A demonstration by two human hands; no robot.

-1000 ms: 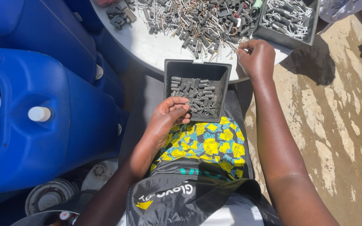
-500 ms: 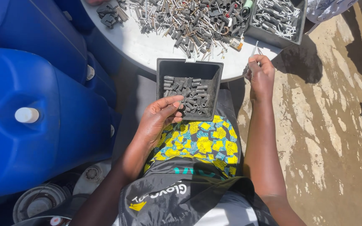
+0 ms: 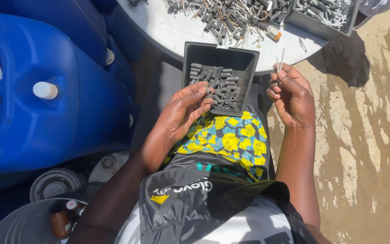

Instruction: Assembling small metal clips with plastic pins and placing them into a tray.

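Here, head view, looking down on a seated person's lap. The right hand (image 3: pixel 290 92) pinches two thin silver pins (image 3: pixel 280 61) between thumb and fingertips; the pins' long axis runs near upright in the frame, tips pointing away from the body toward the white round table (image 3: pixel 168 31), and they stand clear of it. The left hand (image 3: pixel 183 113) rests at the near rim of the dark square tray (image 3: pixel 244 56) on the lap, fingers curled w/ tips touching the grey short tubes (image 3: pixel 217 83) piled inside; whether a tube is actually gripped cannot be told. Key relation: the tubes lie to the left of, and slightly below, the pins, w/ the tray's right wall between them; the left hand is the nearer one to the tubes, the right hand sits just beside the tray's right edge. Tubes lie at mixed angles, most roughly crosswise in the frame, i.e. across the pins' axis. On the table: a loose heap of metal parts (image 3: pixel 231 16) and a second grey tray (image 3: pixel 326 16) of silver pieces, upper right. Blue drums (image 3: pixel 37 104) stand at left. Vs. 0.5 s ago: the right hand has drawn back from the table edge toward the body and now shows the pins raised; the left hand stays at the tray.
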